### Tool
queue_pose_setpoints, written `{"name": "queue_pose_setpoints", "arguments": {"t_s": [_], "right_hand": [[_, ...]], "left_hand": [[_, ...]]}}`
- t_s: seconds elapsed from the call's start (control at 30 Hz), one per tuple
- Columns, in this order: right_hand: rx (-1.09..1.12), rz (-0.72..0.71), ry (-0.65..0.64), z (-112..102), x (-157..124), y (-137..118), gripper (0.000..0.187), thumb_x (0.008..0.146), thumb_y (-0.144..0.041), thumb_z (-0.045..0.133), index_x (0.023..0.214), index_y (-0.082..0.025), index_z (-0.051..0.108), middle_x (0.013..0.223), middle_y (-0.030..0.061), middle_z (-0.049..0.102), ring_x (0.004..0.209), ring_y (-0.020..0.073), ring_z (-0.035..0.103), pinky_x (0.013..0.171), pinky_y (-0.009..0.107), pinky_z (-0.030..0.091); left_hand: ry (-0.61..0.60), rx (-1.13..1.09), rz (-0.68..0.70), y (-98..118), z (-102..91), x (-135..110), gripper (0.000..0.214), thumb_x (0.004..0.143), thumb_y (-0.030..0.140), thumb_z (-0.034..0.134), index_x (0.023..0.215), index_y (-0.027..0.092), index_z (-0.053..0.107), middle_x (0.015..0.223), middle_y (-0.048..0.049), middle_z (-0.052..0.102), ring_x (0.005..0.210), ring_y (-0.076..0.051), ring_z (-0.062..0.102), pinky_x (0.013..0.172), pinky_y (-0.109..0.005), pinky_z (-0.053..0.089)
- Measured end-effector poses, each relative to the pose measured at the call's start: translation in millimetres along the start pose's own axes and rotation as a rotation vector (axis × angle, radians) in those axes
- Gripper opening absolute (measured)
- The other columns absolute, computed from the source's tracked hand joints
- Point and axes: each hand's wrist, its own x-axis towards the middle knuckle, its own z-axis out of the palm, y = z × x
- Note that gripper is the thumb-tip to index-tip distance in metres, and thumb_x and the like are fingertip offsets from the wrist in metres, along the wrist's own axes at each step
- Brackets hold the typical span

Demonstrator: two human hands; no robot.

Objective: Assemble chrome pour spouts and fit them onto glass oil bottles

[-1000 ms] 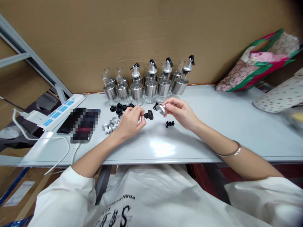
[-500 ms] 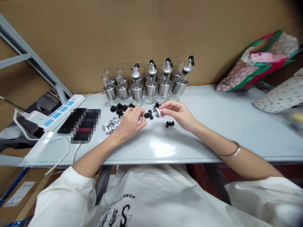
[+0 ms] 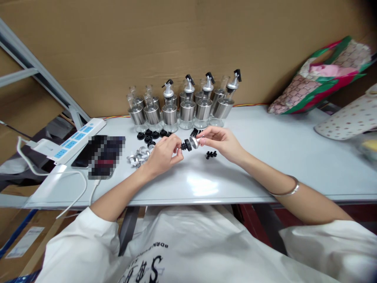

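My left hand [image 3: 165, 152] pinches a black ribbed stopper [image 3: 186, 145], its wide end turned to the right. Between the fingertips of my right hand [image 3: 219, 142] is a silver pourer top [image 3: 194, 142], whose round flange faces the stopper. The two parts meet or nearly meet above the table; whether they touch is hard to tell. Small black pieces [image 3: 211, 154] lie just below my right hand. Left of my left hand are a heap of silver pourer tops [image 3: 138, 157] and several black stoppers [image 3: 148, 136]. More black parts [image 3: 194, 132] sit behind the hands.
Glass bottles with steel sleeves [image 3: 170, 114] stand in rows along the cardboard wall, some with pourers fitted. At left are a power strip [image 3: 79, 137], two phones [image 3: 106, 157] and a white cable [image 3: 85, 182]. A patterned bag [image 3: 312, 86] and a spotted white container [image 3: 344, 118] occupy the right.
The black stopper and the silver pourer top have come closer together, and the gap with the pale stem between them has closed up. My left hand has shifted slightly right.
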Motion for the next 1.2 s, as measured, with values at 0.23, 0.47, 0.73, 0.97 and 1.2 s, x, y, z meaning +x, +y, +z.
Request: {"name": "queue_pose_setpoints", "arguments": {"t_s": [0.23,0.47,0.73,0.97,1.2], "right_hand": [[0.013,0.002,-0.017,-1.5,-0.1,1.7,0.022,0.066,-0.034,0.078,0.076,-0.019,0.066,0.07,0.0005,0.069,0.069,0.0138,0.064,0.074,0.032,0.052],[0.024,-0.016,-0.039,-5.5,2.6,5.2,0.023,0.065,-0.035,0.078,0.076,-0.017,0.068,0.068,0.0005,0.068,0.065,0.0125,0.062,0.069,0.029,0.05],[-0.013,-0.003,-0.143,-8.9,3.1,6.4,0.025,0.069,-0.04,0.075,0.08,-0.018,0.071,0.073,0.0017,0.068,0.067,0.0129,0.06,0.072,0.029,0.049],[-0.008,0.048,-0.27,-8.9,1.1,1.0,0.024,0.07,-0.037,0.074,0.08,-0.016,0.07,0.076,0.0024,0.067,0.07,0.0126,0.059,0.07,0.027,0.047],[0.01,0.091,-0.353,-10.9,2.0,0.3,0.022,0.073,-0.034,0.072,0.081,-0.014,0.068,0.071,0.0005,0.064,0.062,0.0094,0.054,0.064,0.025,0.044]], "left_hand": [[-0.054,-0.046,0.034,3.0,-1.5,0.7,0.014,0.08,0.01,0.045,0.08,0.021,0.037,0.075,0.0004,0.052,0.062,-0.011,0.048,0.063,-0.024,0.042],[-0.091,-0.057,0.048,1.8,-1.4,-0.5,0.005,0.091,0.019,0.039,0.088,0.02,0.036,0.086,-0.0033,0.055,0.067,-0.012,0.052,0.066,-0.025,0.044],[-0.101,-0.2,0.044,-2.5,3.5,-3.3,0.014,0.094,0.033,0.037,0.1,0.022,0.031,0.093,-0.0045,0.052,0.069,-0.011,0.054,0.066,-0.026,0.047],[-0.361,-0.252,-0.046,0.3,4.3,-5.2,0.043,0.093,0.054,0.027,0.115,0.018,0.033,0.095,-0.0081,0.059,0.072,-0.016,0.059,0.069,-0.031,0.049],[-0.45,-0.25,-0.067,2.2,0.4,-4.0,0.047,0.092,0.056,0.026,0.112,0.016,0.04,0.091,-0.0093,0.062,0.076,-0.019,0.059,0.072,-0.035,0.049]]}}
